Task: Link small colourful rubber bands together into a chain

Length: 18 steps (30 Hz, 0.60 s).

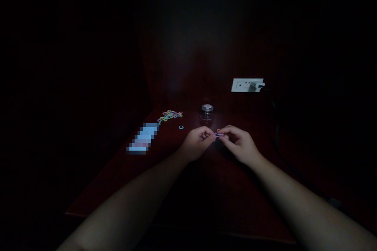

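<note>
- Any writing on the flat, pale-blue rectangular object (143,138), set along the left edge of the dark red wooden table (103,188), is hidden by pixelation.
- A thin, pinkish-purple loop (218,135) is held over the table's far half, stretched between the left hand (198,143) and the right hand (240,146); it is pinched at either end by the fingertip grip of each.
- A clear round container with a silvery lid (207,113) is placed near the far edge, just beyond the hands.
- Multicoloured small loops (169,115) are heaped by the far left corner, with a light-blue ring (181,127) set apart nearby.
- A white plug (258,85) is fitted into a white wall socket (239,85).
</note>
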Motion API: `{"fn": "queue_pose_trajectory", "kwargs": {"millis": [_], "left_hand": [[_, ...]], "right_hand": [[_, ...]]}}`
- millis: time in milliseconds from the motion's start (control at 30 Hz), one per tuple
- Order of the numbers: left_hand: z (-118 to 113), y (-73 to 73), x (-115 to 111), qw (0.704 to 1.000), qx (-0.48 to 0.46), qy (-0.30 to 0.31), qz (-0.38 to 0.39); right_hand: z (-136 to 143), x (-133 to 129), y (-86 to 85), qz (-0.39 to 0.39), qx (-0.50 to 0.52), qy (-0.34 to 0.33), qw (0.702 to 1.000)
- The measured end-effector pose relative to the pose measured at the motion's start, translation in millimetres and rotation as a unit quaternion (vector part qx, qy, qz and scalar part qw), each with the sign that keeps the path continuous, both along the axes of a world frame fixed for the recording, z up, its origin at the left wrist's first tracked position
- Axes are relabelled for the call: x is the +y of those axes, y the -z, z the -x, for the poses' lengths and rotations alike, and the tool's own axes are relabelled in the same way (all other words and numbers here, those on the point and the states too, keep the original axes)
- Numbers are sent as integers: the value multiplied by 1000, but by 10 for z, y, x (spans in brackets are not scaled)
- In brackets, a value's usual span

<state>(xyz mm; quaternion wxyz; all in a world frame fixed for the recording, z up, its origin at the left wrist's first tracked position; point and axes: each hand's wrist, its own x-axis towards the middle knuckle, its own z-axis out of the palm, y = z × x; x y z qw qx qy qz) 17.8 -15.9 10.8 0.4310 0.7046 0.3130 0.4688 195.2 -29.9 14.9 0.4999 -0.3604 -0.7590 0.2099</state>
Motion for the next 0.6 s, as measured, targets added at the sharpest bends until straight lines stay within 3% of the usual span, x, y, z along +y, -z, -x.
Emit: {"fn": "queue_pose_trajectory", "kwargs": {"millis": [300, 600], "left_hand": [[0, -10, -16, 995, 44, -54, -74], [23, 5, 1, 993, 62, -57, -85]], "right_hand": [[13, -30, -48, -20, -39, 1, 999], [-7, 11, 9, -9, -6, 12, 1000]]}}
